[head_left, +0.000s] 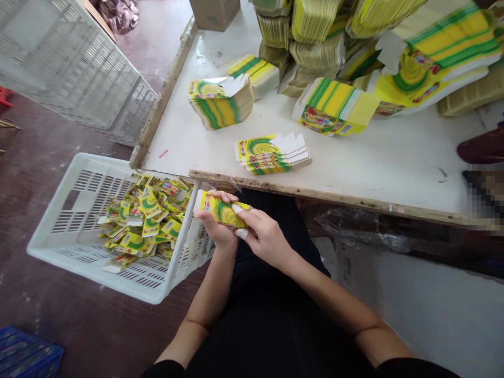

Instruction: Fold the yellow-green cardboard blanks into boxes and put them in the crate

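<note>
Between my hands, in front of the table edge, is a small yellow and green printed carton (222, 211). My left hand (220, 231) wraps around it from below, thumb at its white end and fingertips over the far side. My right hand (262, 231) grips its right end with thumb and fingers, and white wraps cover two of its fingertips. Just beyond lies a fanned stack of flat cartons (271, 153) on the white table (189, 147). To the left a white slatted crate (98, 281) holds a heap of small yellow-green cartons (151, 215).
Carton bundles (222, 102) stand farther back, with another bundle (334, 107) to the right and tall stacks (315, 26) behind. White crates (79, 68) rise at the upper left. A brown cardboard box (216, 13) sits at the far edge. A blue crate (27, 352) lies lower left.
</note>
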Tool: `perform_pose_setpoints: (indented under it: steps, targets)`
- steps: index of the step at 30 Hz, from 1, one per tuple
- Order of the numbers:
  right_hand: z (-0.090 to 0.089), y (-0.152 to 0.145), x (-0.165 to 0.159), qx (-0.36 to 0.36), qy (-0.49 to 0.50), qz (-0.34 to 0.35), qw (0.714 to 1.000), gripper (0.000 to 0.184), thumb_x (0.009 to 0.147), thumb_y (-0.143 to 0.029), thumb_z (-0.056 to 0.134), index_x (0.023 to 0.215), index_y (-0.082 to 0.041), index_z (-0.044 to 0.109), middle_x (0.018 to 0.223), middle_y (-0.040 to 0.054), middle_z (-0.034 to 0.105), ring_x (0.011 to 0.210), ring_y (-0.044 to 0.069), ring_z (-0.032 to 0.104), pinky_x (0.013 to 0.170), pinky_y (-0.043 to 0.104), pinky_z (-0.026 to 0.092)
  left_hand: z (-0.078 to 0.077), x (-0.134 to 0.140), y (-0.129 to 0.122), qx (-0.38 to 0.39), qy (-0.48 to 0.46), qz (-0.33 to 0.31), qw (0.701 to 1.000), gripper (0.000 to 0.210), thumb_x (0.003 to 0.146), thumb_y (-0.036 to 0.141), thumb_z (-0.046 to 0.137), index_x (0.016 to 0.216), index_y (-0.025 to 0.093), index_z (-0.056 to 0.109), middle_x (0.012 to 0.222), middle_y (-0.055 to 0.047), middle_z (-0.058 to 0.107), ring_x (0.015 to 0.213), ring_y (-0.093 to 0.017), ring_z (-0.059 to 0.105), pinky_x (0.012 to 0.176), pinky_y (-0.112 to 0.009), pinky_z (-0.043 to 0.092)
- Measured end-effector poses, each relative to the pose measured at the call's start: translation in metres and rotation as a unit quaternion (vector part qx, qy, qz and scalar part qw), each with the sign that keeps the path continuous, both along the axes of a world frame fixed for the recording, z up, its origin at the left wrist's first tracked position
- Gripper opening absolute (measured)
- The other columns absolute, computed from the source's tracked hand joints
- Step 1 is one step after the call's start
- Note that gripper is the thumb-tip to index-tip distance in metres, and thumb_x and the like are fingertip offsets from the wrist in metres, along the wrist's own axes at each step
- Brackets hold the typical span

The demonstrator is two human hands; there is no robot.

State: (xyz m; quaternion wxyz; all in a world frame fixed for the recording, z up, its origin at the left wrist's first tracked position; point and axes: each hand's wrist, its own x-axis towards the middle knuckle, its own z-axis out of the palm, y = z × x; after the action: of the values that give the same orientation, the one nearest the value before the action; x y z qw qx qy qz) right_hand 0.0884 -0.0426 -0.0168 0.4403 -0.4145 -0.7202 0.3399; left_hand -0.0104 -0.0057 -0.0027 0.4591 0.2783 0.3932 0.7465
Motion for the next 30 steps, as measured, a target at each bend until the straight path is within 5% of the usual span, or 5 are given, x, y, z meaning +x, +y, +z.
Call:
perform_pose_setpoints:
  steps: [8,12,17,20,30]
  targets:
    - [0.001,-0.004,-0.003,-0.032,-0.009,0.029,0.999,0.029,0.098,-0.027,0.049,0.122,-0.018,0.064,0.089,0.0081,0.063,0.082,0.02,0.061,0.074,0.034,0.057,-0.007,-0.003,0.007,-0.013,-0.016,0.006,1.0,0.076,0.061,0.096,0.037,0.071,0.022,0.052,0.057,0.005,0.036,0.048,-0.011,0.035,0.05,-0.027,0.036]
    - [-0.001,0.009,0.005,-0.069,0.06,0.001,0.996,0.028,0.096,-0.03,0.052,0.116,-0.017,0.067,0.092,0.0085,0.067,0.084,0.019,0.064,0.078,0.033,0.056,-0.003,0.001,0.008,-0.049,0.01,0.009,0.999,0.074,0.069,0.092,0.032,0.077,0.022,0.055,0.065,0.002,0.047,0.055,-0.013,0.043,0.055,-0.027,0.04]
    - [0.006,0.03,0.024,-0.23,0.224,-0.008,0.947,0.034,0.093,-0.047,0.055,0.109,-0.02,0.069,0.099,0.0049,0.073,0.095,0.02,0.068,0.087,0.034,0.055,-0.005,0.012,0.002,-0.067,0.03,-0.049,0.996,0.048,0.074,0.067,0.068,0.09,0.022,0.065,0.086,0.001,0.064,0.08,-0.013,0.06,0.079,-0.024,0.048]
    - [0.009,0.031,0.027,-0.273,0.263,0.011,0.925,0.041,0.087,-0.054,0.061,0.109,-0.02,0.07,0.098,0.0041,0.074,0.094,0.02,0.068,0.087,0.034,0.055,-0.014,0.014,-0.003,-0.101,0.045,-0.071,0.991,0.036,0.074,0.054,0.077,0.087,0.021,0.069,0.082,0.002,0.067,0.075,-0.011,0.061,0.073,-0.021,0.049]
    - [0.001,0.032,0.034,-0.171,0.126,-0.062,0.975,0.017,0.084,-0.03,0.063,0.085,-0.02,0.076,0.075,0.0021,0.068,0.069,0.016,0.062,0.065,0.028,0.051,-0.019,-0.001,-0.007,-0.135,0.052,-0.064,0.987,0.034,0.065,0.049,0.084,0.074,0.018,0.072,0.072,0.002,0.071,0.064,-0.009,0.062,0.065,-0.02,0.05]
